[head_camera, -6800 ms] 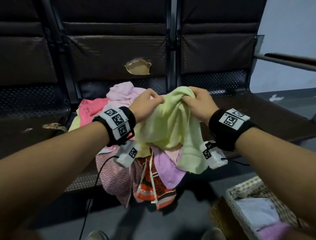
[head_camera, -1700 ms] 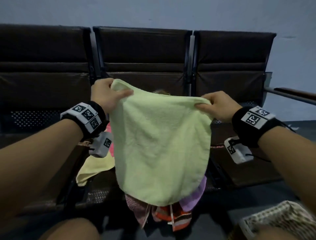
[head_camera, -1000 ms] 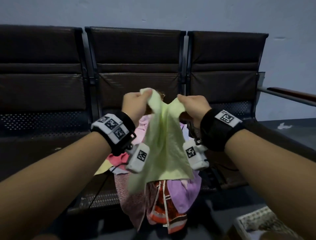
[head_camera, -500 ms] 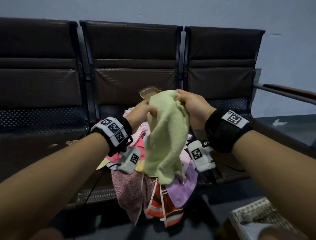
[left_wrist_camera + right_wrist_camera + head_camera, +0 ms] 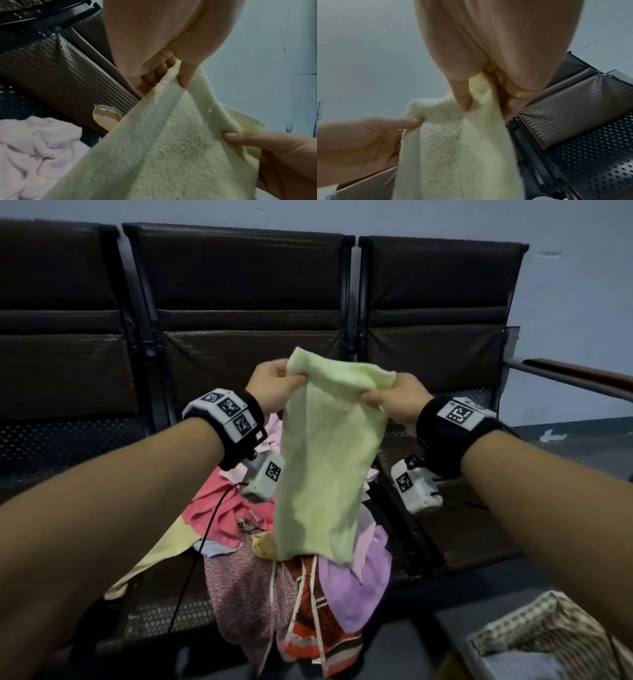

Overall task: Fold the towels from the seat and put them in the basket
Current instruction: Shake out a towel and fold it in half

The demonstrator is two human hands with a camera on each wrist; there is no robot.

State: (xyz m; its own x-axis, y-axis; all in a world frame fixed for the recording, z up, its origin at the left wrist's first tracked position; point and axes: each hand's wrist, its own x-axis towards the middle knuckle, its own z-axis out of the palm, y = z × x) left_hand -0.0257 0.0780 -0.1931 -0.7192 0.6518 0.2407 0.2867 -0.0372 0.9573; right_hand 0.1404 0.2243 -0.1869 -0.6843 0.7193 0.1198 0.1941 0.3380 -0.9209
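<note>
A pale green towel [image 5: 322,470], folded in half lengthwise, hangs in the air above the seat. My left hand [image 5: 274,392] pinches its upper left corner and my right hand [image 5: 394,402] pinches its upper right corner, a short span apart. In the left wrist view the thumb [image 5: 187,75] presses the green towel [image 5: 163,155] against curled fingers. The right wrist view shows the thumb [image 5: 462,97] doing the same on the green towel [image 5: 457,155]. Below lies a pile of towels [image 5: 284,587], pink, purple, yellow and striped orange, spilling over the seat's front edge. The woven basket [image 5: 534,635] stands on the floor at bottom right.
Three dark brown linked seats [image 5: 239,302] stand against a grey wall. A torn hole [image 5: 106,119] shows in the middle backrest. An armrest [image 5: 575,374] sticks out at right. A folded pale towel [image 5: 513,666] lies in the basket. A black cable [image 5: 191,570] hangs from my left wrist.
The towel was spread wide, then my hands met and halved it. They have since drawn apart again, so the halved towel hangs flat between them instead of bunched.
</note>
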